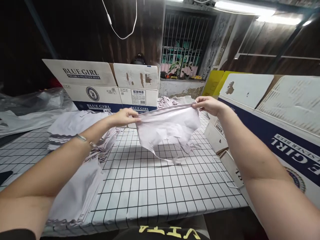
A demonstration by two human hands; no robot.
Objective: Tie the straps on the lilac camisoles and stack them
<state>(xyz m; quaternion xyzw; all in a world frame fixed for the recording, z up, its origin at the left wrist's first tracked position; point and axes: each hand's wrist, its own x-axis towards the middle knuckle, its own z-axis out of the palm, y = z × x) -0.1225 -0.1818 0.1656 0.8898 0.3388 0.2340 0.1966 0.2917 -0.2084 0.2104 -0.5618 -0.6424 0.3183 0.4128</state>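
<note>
A thin, pale lilac-white piece of fabric (pixel 167 121) is stretched between my two hands above the table. My left hand (pixel 123 117) pinches its upper left corner. With thumb and fingers, my right hand (pixel 207 104) grips the upper right corner. The lower edge hangs loose, and a narrow strip of it trails onto the checked tablecloth (pixel 140 190). Beneath and beside my left forearm lie stacks of similar pale fabric pieces (pixel 75 186), partly hidden by the arm.
An open beer carton (pixel 100 93) stands at the back left, with loose fabric scraps (pixel 166 101) beside it. Another large carton (pixel 275 123) stands on the right. Clear plastic sheeting (pixel 37 101) lies at the far left. A barred window (pixel 186 43) is behind.
</note>
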